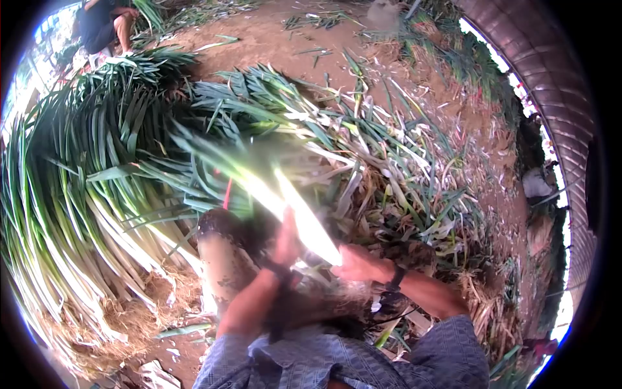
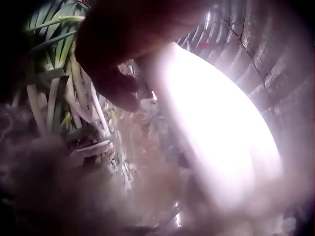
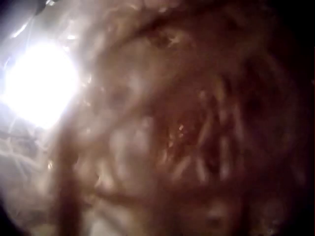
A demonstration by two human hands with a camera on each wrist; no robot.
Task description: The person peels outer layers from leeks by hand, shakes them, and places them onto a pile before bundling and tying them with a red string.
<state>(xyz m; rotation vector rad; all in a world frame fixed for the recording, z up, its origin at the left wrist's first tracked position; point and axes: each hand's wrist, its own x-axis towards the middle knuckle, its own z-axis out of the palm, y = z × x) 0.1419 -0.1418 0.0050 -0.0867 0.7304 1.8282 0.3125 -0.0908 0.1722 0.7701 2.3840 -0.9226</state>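
A leek (image 1: 310, 223) slants across in front of me, its white shank glaring in the light and its green leaves blurred toward the upper left. My left hand (image 1: 287, 241) grips it along the shank. At the lower end, my right hand (image 1: 361, 263) pinches the white part with curled fingers. In the left wrist view, the left hand (image 2: 142, 29) shows dark above the bright white shank (image 2: 216, 128). The right wrist view is a brown blur with a white glare on the left; the right hand's fingertips are hidden there.
A thick row of leeks (image 1: 84, 214), roots toward me, lies on the left. Stripped leaves (image 1: 389, 175) are heaped ahead and to the right on bare soil (image 1: 272, 32). Another person (image 1: 100, 26) sits at the far upper left. A curved sheet wall (image 1: 564, 84) runs along the right.
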